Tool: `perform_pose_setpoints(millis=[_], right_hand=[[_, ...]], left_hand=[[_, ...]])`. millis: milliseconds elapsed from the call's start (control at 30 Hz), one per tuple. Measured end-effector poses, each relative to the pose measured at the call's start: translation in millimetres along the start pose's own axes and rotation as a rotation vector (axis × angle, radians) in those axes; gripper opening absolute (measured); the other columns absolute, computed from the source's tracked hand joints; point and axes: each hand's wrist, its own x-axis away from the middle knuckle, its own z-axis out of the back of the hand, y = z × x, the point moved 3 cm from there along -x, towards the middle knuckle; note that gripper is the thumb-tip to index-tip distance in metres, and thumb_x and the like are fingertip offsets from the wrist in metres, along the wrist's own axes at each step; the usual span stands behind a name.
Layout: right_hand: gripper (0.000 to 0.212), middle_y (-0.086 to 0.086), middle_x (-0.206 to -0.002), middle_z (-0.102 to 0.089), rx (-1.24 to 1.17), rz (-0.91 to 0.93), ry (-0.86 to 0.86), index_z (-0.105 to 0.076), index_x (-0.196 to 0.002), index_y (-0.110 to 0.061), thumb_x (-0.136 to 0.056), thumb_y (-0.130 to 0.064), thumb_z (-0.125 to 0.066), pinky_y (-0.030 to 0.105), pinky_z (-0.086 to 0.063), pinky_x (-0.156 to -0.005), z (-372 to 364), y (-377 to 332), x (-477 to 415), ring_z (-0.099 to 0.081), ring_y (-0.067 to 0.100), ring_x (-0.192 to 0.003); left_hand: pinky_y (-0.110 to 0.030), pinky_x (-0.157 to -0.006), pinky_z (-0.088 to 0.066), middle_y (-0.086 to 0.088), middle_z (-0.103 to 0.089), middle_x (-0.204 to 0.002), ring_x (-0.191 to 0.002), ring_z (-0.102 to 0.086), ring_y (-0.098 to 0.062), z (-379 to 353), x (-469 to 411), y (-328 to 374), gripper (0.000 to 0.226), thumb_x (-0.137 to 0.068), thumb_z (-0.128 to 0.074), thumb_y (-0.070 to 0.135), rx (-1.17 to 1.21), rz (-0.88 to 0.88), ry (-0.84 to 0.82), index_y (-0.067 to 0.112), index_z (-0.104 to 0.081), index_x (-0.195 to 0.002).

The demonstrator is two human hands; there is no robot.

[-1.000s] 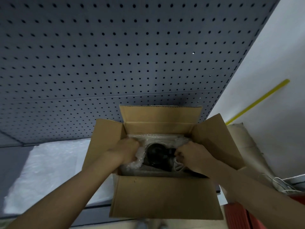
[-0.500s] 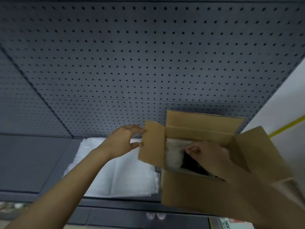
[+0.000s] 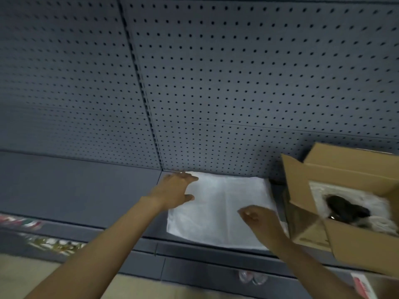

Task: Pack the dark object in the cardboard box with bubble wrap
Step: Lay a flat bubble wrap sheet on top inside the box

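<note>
Grey shelf (image 3: 75,190): both empty hands over white bubble wrap (image 3: 222,208).

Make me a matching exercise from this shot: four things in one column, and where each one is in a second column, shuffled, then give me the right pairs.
Things
1. dark object
2. left hand
3. right hand
4. white bubble wrap sheet

Places
A. lying flat on the grey shelf, left of the box
B. at the far left corner of the sheet, fingers spread
C. inside the open cardboard box, nested in wrap
D. over the sheet's near right part, next to the box

Pairs: 1-C, 2-B, 3-D, 4-A
</note>
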Motion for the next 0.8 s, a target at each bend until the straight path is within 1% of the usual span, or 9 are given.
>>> perform_pose_setpoints(millis=[167,233,333,400,467,500,600,700,800], right_hand=[[0.065,0.023,-0.131,-0.055,-0.155,-0.859,0.214,-0.051,-0.131,-0.004,-0.077,-0.029,-0.077,0.043,-0.044,-0.099,-35,100,7,-0.054,0.039,-0.115],[0.090,0.025,-0.137,-0.046,-0.230,-1.007,0.185,-0.042,-0.136,-0.003,-0.065,-0.042,-0.080,0.051,-0.040,-0.102,-48,127,10,-0.048,0.042,-0.121],[0.054,0.021,-0.100,-0.060,-0.465,-0.951,0.202,-0.057,-0.115,0.001,-0.077,-0.032,-0.075,0.040,-0.050,-0.076,-50,125,10,-0.058,0.033,-0.081],[0.045,0.018,-0.102,-0.054,-0.691,-1.029,0.270,-0.053,-0.121,-0.004,-0.084,-0.021,-0.071,0.033,-0.051,-0.064,-50,124,4,-0.053,0.029,-0.075],[0.033,0.018,-0.094,-0.051,-0.876,-1.083,0.315,-0.054,-0.116,-0.008,-0.087,-0.013,-0.068,0.019,-0.046,-0.037,-53,125,0,-0.052,0.024,-0.063],[0.012,0.014,-0.081,-0.048,-0.960,-1.076,0.323,-0.055,-0.096,-0.007,-0.089,-0.008,-0.065,0.015,-0.039,-0.026,-54,125,-1,-0.051,0.022,-0.054],[0.020,0.013,-0.081,-0.054,-1.022,-1.051,0.378,-0.051,-0.072,-0.005,-0.089,-0.001,-0.060,0.016,-0.045,-0.031,-40,97,4,-0.052,0.023,-0.060],[0.012,0.024,-0.104,-0.062,-0.473,-0.708,0.531,-0.061,-0.093,0.005,-0.083,-0.001,-0.065,0.038,-0.052,-0.077,-16,55,13,-0.056,0.038,-0.082],[0.016,0.019,-0.097,-0.051,-0.101,-0.233,0.647,-0.059,-0.080,0.002,-0.071,0.008,-0.071,0.035,-0.044,-0.077,-15,13,32,-0.052,0.033,-0.080]], left_hand=[[-0.036,-0.115,-0.026,0.000,-0.032,-0.156,-0.140,-0.034,-0.022,1,11,-20,0.063,-0.093,-0.058,0.037,0.070,0.033,0.001,0.026,-0.032,-0.149],[-0.036,-0.115,-0.027,-0.001,-0.033,-0.156,-0.139,-0.035,-0.022,3,12,-26,0.062,-0.093,-0.058,0.037,0.074,0.036,-0.014,0.027,-0.032,-0.149],[-0.034,-0.112,-0.032,-0.002,-0.037,-0.153,-0.135,-0.040,-0.023,5,13,-34,0.061,-0.093,-0.058,0.035,0.135,0.067,-0.005,0.026,-0.034,-0.148],[-0.033,-0.111,-0.033,-0.002,-0.038,-0.152,-0.134,-0.041,-0.022,4,13,-36,0.059,-0.093,-0.059,0.035,0.169,0.078,-0.007,0.027,-0.035,-0.147],[-0.033,-0.110,-0.034,-0.002,-0.039,-0.152,-0.134,-0.042,-0.022,0,11,-37,0.058,-0.093,-0.059,0.035,0.174,0.086,-0.030,0.028,-0.036,-0.146],[-0.033,-0.110,-0.034,-0.001,-0.039,-0.152,-0.134,-0.042,-0.022,-1,9,-37,0.058,-0.093,-0.059,0.035,0.171,0.086,-0.040,0.029,-0.036,-0.145],[-0.033,-0.110,-0.035,-0.002,-0.038,-0.152,-0.134,-0.042,-0.022,-3,3,-38,0.057,-0.092,-0.059,0.037,0.169,0.085,-0.053,0.030,-0.036,-0.145],[-0.032,-0.108,-0.036,-0.002,-0.039,-0.151,-0.132,-0.044,-0.022,-1,-1,-38,0.057,-0.093,-0.059,0.036,0.197,0.079,-0.047,0.030,-0.037,-0.145],[-0.031,-0.110,-0.034,0.001,-0.038,-0.152,-0.133,-0.043,-0.020,-1,-5,-40,0.058,-0.092,-0.060,0.036,0.230,0.062,-0.028,0.030,-0.037,-0.145]])
